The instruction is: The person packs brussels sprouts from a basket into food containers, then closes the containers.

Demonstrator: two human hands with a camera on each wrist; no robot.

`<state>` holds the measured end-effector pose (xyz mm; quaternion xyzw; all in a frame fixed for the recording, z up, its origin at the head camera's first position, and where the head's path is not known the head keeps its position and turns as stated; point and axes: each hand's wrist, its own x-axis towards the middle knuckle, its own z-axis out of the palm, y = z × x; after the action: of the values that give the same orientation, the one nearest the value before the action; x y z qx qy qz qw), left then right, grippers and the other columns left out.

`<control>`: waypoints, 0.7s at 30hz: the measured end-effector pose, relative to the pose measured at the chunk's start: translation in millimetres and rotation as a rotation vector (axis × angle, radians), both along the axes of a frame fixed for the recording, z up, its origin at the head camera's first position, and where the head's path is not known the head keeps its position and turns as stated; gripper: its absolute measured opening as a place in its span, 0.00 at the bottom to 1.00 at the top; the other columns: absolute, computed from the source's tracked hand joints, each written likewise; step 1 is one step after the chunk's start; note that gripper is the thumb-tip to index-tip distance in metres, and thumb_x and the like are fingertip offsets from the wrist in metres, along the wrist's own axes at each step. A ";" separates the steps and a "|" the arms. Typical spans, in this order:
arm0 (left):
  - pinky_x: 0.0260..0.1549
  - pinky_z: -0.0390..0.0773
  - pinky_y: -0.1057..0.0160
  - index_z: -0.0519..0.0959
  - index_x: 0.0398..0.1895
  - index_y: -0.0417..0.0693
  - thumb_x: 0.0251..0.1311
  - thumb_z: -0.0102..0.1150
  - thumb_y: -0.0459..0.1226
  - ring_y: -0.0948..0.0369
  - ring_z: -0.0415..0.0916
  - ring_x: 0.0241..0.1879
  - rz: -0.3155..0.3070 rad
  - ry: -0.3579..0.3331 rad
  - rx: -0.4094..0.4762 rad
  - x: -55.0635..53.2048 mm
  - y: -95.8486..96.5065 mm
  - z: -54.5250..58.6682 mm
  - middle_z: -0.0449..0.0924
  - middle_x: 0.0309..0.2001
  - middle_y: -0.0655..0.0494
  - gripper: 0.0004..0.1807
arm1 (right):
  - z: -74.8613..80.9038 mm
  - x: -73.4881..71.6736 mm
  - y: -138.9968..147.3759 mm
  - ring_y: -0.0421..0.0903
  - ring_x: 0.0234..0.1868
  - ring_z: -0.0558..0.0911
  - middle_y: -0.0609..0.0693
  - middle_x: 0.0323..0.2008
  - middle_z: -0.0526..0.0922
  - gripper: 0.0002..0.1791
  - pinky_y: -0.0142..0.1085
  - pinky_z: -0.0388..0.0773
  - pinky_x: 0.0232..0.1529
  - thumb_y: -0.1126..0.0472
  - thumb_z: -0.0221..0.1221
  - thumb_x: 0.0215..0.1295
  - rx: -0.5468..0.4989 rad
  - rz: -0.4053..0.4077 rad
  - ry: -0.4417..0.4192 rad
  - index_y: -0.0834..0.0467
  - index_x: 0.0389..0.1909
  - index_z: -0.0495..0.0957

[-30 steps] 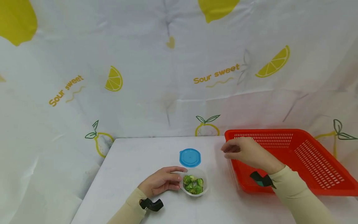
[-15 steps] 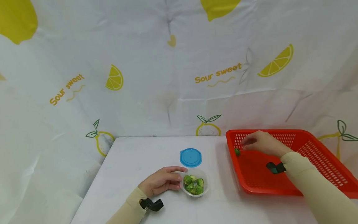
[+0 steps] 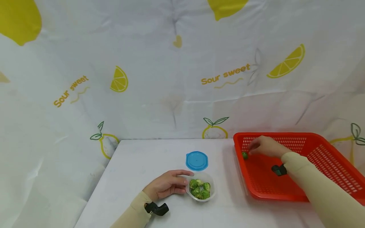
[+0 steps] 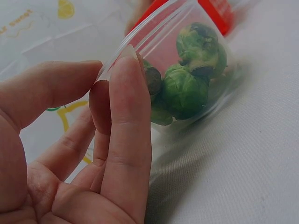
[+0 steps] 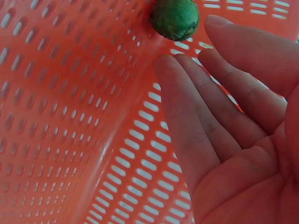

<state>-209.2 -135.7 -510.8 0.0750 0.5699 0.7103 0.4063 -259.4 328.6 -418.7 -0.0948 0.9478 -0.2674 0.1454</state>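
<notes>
My left hand (image 3: 168,185) pinches the rim of a small clear plastic tub (image 3: 213,190) between thumb and index finger. Several green Brussels sprouts (image 4: 184,91) lie inside the tub, seen through its wall in the left wrist view. Over at the right, my right hand (image 3: 265,147) reaches down into a red perforated basket (image 3: 273,199). Its thumb and fingers are spread apart with nothing between them. Just beyond the fingertips, one Brussels sprout (image 5: 175,19) rests in the basket by its left wall.
Behind the tub a blue lid (image 3: 196,161) lies flat on the white table (image 3: 142,161). A white cloth (image 3: 159,69) with lemon prints hangs along the table's back edge. The basket's raised rim surrounds my right hand.
My right hand has moved right, over the basket's left rim, and down beside the Brussels sprout. The left hand and the tub have stayed put.
</notes>
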 end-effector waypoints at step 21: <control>0.43 0.90 0.67 0.78 0.73 0.47 0.70 0.68 0.34 0.66 0.85 0.35 -0.001 0.004 0.006 -1.1 0.9 -1.1 0.84 0.37 0.59 0.28 | -11.7 -14.0 -16.3 0.48 0.46 0.85 0.51 0.44 0.91 0.20 0.54 0.90 0.54 0.57 0.77 0.63 0.012 0.017 -0.060 0.62 0.54 0.88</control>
<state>-210.3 -134.8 -511.9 0.0781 0.5683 0.7118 0.4053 -273.4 312.3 -430.4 -0.0941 0.9438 -0.2631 0.1764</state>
